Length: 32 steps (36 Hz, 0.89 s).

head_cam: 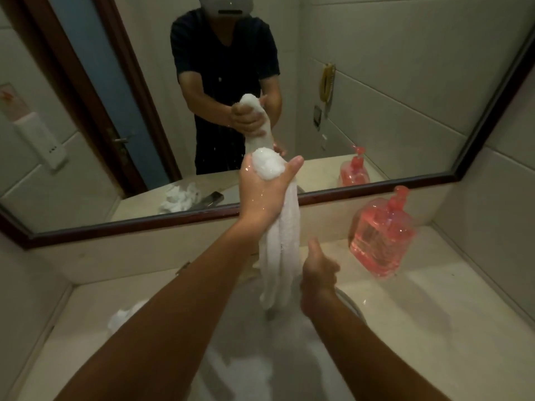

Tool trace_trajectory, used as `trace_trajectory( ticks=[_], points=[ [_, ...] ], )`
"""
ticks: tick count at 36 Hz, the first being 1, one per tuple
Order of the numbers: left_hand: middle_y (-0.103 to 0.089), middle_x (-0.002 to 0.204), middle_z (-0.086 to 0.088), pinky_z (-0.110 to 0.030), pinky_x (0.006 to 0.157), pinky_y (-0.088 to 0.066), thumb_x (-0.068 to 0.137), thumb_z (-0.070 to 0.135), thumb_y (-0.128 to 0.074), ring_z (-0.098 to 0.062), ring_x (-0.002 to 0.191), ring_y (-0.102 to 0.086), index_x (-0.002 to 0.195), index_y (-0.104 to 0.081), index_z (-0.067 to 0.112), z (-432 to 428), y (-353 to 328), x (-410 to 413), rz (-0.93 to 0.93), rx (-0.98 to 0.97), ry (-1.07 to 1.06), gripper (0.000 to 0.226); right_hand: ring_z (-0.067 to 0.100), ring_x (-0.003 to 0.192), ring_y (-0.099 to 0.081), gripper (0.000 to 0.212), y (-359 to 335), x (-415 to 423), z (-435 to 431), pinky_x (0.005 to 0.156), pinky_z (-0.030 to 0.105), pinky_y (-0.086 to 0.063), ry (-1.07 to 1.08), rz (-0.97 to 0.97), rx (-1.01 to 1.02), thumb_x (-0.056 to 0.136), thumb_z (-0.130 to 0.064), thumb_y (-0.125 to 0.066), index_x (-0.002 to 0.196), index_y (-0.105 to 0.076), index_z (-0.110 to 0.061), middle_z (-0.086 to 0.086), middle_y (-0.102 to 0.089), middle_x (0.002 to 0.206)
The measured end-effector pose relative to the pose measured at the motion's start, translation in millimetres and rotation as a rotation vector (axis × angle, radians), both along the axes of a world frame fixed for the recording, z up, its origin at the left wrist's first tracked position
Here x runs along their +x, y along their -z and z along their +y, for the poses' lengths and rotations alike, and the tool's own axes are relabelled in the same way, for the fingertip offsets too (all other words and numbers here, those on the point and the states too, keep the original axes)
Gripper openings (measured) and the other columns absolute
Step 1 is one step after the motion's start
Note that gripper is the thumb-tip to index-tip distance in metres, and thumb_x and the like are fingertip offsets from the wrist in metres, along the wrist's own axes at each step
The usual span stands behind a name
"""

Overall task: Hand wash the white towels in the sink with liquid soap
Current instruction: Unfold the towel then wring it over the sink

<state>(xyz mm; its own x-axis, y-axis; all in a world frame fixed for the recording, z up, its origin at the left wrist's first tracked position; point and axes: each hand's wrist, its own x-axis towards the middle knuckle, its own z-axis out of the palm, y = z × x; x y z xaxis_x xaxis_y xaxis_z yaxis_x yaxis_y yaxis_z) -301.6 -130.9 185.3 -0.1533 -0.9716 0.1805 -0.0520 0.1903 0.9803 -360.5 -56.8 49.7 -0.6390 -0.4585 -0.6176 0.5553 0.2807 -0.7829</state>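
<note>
Head view | left hand raised high above the sink, fingers wrapped round the top of a white towel hanging down toward it | right hand just beside the towel's lower end, thumb up, grip impossible to tell | pink soap bottle on worktop, right of sink.

No text legible anywhere; reddish wall sign too blurred

A wet white towel hangs upright as a long, twisted rope above the sink, gripped near its bunched top by the left hand. The basin holds foamy white water. A second towel lies crumpled on the counter at left. A clear pump bottle of pink liquid soap stands at back right.
</note>
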Motion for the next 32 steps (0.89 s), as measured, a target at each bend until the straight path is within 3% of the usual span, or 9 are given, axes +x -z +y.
trace_trajectory(
  ticks=[5,8,10,12,14,18,21,26,32],
  points=[
    [-0.057,0.122,0.011,-0.032,0.093,-0.049,0.083,0.052,-0.086,-0.006,0.110,-0.058,0.129,-0.044,0.032,10,-7,-1,0.062,0.027,-0.048,0.065,0.034,0.109,-0.061,0.060,21,21,8,0.103,0.058,-0.050,-0.161,-0.455,-0.308,0.095,-0.082,-0.049,0.132,-0.053,-0.035,0.006,-0.056,0.140],
    [-0.059,0.117,0.015,-0.036,0.095,-0.054,0.081,0.055,-0.086,-0.005,0.106,-0.061,0.123,-0.043,0.041,14,-12,7,0.146,0.057,-0.074,0.062,0.038,0.137,-0.055,0.148,35,27,-13,0.109,0.052,-0.050,-0.166,-0.355,-0.327,0.041,-0.077,-0.096,0.163,-0.023,-0.036,0.009,-0.042,0.159],
    [-0.060,0.119,0.012,-0.045,0.099,-0.057,0.076,0.061,-0.087,-0.011,0.109,-0.063,0.126,-0.045,0.042,17,-13,18,0.184,0.080,-0.109,0.068,0.037,0.131,-0.061,0.123,33,29,-26,0.100,0.041,-0.053,-0.182,-0.231,-0.423,0.065,-0.046,-0.097,0.163,-0.024,-0.030,0.015,-0.053,0.147],
    [-0.059,0.125,0.011,-0.048,0.100,-0.058,0.066,0.069,-0.089,-0.016,0.114,-0.064,0.129,-0.047,0.045,17,-10,32,0.227,0.061,-0.126,0.079,0.044,0.133,-0.060,0.077,15,25,-34,0.105,0.046,-0.052,-0.082,-0.258,-0.630,0.092,-0.067,-0.065,0.153,-0.046,-0.023,0.019,-0.063,0.141],
    [-0.057,0.132,0.009,-0.042,0.095,-0.060,0.059,0.069,-0.090,-0.018,0.118,-0.064,0.127,-0.054,0.049,18,-6,48,0.243,-0.019,-0.128,0.079,0.045,0.134,-0.059,0.081,16,16,-49,0.106,0.050,-0.050,0.025,-0.586,-0.764,0.098,-0.082,-0.037,0.135,-0.062,-0.014,0.021,-0.069,0.133],
    [-0.066,0.113,0.006,-0.025,0.079,-0.056,0.061,0.065,-0.076,-0.008,0.101,-0.067,0.107,-0.067,0.034,8,9,83,0.297,-0.094,-0.184,0.056,0.046,0.117,-0.067,0.074,15,-6,-61,0.095,0.055,-0.056,0.162,-0.630,-0.644,0.101,-0.073,-0.046,0.125,-0.065,-0.006,0.026,-0.075,0.116],
    [-0.069,0.094,0.010,-0.031,0.082,-0.054,0.064,0.067,-0.068,-0.006,0.091,-0.067,0.095,-0.064,0.030,-3,22,106,0.325,-0.072,-0.212,0.049,0.040,0.095,-0.075,0.047,12,-21,-61,0.078,0.045,-0.059,0.127,-0.544,-0.597,0.107,-0.048,-0.051,0.121,-0.066,-0.006,0.022,-0.079,0.100],
    [-0.069,0.079,0.019,-0.018,0.069,-0.053,0.078,0.058,-0.066,0.002,0.077,-0.066,0.089,-0.064,0.021,-11,42,118,0.061,-0.248,-0.082,0.039,0.033,0.107,-0.072,0.050,-3,-37,-63,0.105,0.046,-0.052,-0.035,-0.175,-0.556,0.074,-0.033,-0.077,0.108,-0.066,0.002,0.021,-0.072,0.122],
    [-0.056,0.153,0.006,-0.022,0.109,-0.046,0.079,0.062,-0.071,0.005,0.135,-0.052,0.138,-0.066,0.025,-9,51,83,-0.210,-0.246,0.148,0.070,0.031,0.121,-0.071,0.052,-67,-15,-38,0.105,0.052,-0.057,-0.463,0.390,-0.644,0.079,-0.025,-0.072,0.130,-0.070,-0.017,0.012,-0.074,0.130]
  ],
)
